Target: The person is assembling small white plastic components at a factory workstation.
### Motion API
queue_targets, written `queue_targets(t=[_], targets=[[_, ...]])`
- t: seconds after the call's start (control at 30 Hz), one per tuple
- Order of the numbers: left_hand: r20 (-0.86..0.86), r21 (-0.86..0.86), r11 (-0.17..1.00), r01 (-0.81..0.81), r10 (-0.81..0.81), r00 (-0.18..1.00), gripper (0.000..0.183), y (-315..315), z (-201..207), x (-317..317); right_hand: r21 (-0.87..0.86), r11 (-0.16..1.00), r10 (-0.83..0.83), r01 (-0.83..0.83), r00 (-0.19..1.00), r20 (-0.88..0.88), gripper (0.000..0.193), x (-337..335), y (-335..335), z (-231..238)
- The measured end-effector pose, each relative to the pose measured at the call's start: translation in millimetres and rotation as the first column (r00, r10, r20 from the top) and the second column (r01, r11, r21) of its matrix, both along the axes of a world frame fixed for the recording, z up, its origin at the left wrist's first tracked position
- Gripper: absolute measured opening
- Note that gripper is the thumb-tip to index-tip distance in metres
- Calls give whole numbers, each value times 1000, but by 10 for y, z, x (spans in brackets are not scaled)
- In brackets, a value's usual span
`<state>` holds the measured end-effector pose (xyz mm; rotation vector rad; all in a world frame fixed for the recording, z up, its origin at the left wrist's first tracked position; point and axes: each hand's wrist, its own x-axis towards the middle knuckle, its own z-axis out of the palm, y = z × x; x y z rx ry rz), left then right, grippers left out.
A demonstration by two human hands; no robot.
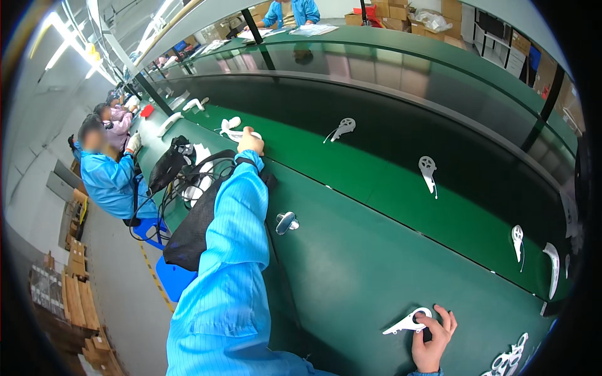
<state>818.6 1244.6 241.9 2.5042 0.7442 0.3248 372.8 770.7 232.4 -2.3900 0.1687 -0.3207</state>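
My left hand (251, 143) is stretched far forward over the green conveyor belt. Its fingers are closed at the end of a white curved plastic part (232, 133), partly hidden by the hand. Near the front edge, my right hand (434, 338) pinches a white plastic housing (407, 322) by its ring-shaped end; the narrow tip points left. Similar white parts with spoked round heads and thin wires, such as one part (342, 129) and another part (427, 172), lie apart on the belt.
A shiny oval piece (287, 223) lies on the green table (351, 250). Left of my arm are a black mesh bag (194, 232) and tangled cables. Several white parts (509, 358) sit at lower right. A co-worker in blue (113, 178) sits at left; a glass-like barrier runs behind the belt.
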Motion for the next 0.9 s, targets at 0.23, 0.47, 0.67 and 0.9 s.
queue_targets(t=[0.23,0.47,0.67,0.9], targets=[[540,-195,938,287,-141,830,30,-235,67,-399,33,999,0,-1,999,37,18,10,106,-78],[349,507,579,639,-815,462,19,-1263,921,-1555,70,996,-55,48,993,102,24,156,117,-239],[227,106,-55,993,-971,-78,23,-3019,587,-2822,824,562,-373,69,911,178,26,361,-110,-353],[596,-409,-455,791,-790,-145,7,-4015,20,-3257,925,339,-678,174,726,113,33,-340,-581,-341]])
